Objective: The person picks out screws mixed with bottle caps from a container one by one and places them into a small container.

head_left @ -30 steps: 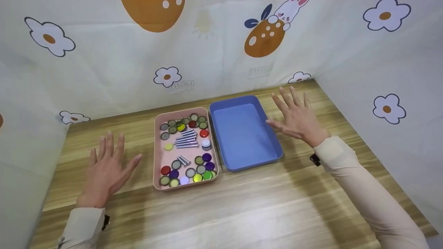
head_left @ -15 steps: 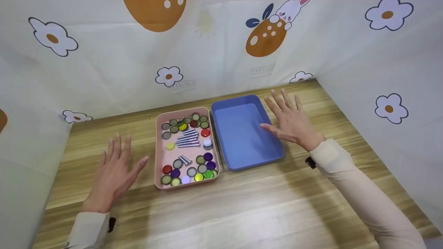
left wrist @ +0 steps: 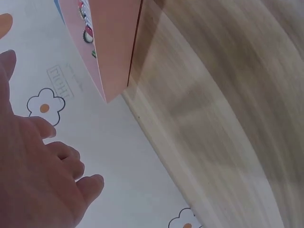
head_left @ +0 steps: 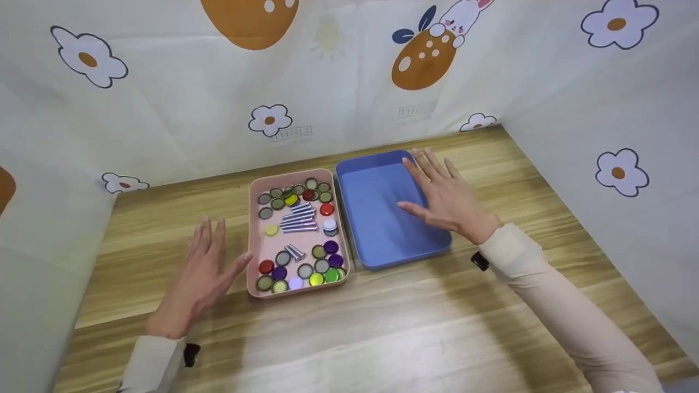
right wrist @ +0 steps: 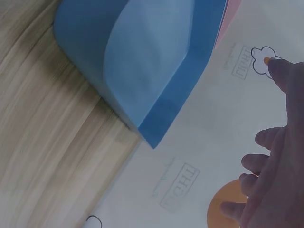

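Observation:
A pink tray (head_left: 273,248) holds bottle caps, with a purple cap (head_left: 331,247) and a red cap (head_left: 326,209) among them, and several silver screws (head_left: 299,218). To its right stands a blue tray (head_left: 377,218) with nothing lying in it. My left hand (head_left: 199,278) hovers left of the pink tray, fingers extended and thumb near the tray's left rim. Over the blue tray's right side hangs my right hand (head_left: 450,202), fingers spread. Neither hand holds anything. In the left wrist view the pink tray's side wall rises beside the hand; the right wrist view has the blue tray's corner.
The trays stand side by side on a wood-grain table (head_left: 382,322). A pale cloth backdrop (head_left: 191,109) printed with flowers and a rabbit closes off the back and both sides of the table.
Both hands have moved inward. The left hand has shifted right toward the pink tray, and the right hand has moved left from beside the blue tray to over it.

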{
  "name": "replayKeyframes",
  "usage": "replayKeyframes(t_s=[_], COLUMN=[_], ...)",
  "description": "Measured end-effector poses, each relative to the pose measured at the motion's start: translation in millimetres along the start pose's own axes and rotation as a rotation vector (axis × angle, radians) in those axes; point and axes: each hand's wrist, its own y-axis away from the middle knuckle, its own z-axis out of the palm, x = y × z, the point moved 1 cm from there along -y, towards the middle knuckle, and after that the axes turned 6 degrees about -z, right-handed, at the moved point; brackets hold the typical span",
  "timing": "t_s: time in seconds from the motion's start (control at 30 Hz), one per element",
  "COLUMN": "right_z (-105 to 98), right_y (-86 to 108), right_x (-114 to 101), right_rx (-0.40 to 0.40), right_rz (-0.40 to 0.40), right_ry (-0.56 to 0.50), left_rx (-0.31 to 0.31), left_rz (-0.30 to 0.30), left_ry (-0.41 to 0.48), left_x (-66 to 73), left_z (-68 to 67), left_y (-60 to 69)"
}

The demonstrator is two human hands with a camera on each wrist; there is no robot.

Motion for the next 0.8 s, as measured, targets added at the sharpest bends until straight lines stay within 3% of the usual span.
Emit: replayKeyframes(t_s=[0.63,0.8], right_z=[15,20], right_y=[-7.9,-9.6], right_x=[-32,-43], right_rx=[0.027,0.027], right_rz=[-0.074,-0.094], right_ry=[-0.006,-0.007], left_rx=[-0.149,-0.188], left_rz=[-0.047,-0.075], left_ry=[0.19,0.292], left_x=[7.6,8.2], left_z=[18.0,23.4], left_y=[3.8,3.9])
